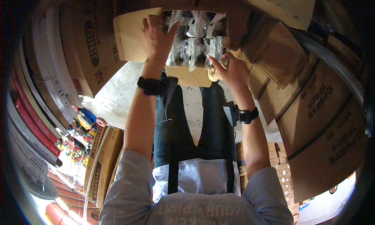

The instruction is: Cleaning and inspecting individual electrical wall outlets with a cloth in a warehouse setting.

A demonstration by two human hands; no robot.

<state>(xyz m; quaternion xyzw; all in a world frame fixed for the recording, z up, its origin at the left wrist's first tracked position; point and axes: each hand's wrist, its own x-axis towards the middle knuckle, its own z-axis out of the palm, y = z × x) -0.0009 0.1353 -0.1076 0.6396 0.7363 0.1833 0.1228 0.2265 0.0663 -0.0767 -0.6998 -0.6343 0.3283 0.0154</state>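
Note:
An open cardboard box (187, 75) stands at the far middle, in front of my legs. Several clear plastic bags (193, 49) with dark contents fill it in rows. My left hand (156, 36) lies over the box's left side, by the raised flap (133, 33); its thumb is spread away from the fingers, over the bags. At the box's near right corner, my right hand (236, 70) curls its fingers round a beige, rounded thing (213, 75) that looks like a roll of tape. The hand partly hides this thing.
Large cardboard cartons (328, 123) are stacked on the right, and another tall carton (88, 45) stands on the left. A grey pipe (332, 65) runs past the right stack. Coloured small goods (84, 127) and flat boxes (103, 162) are at the lower left.

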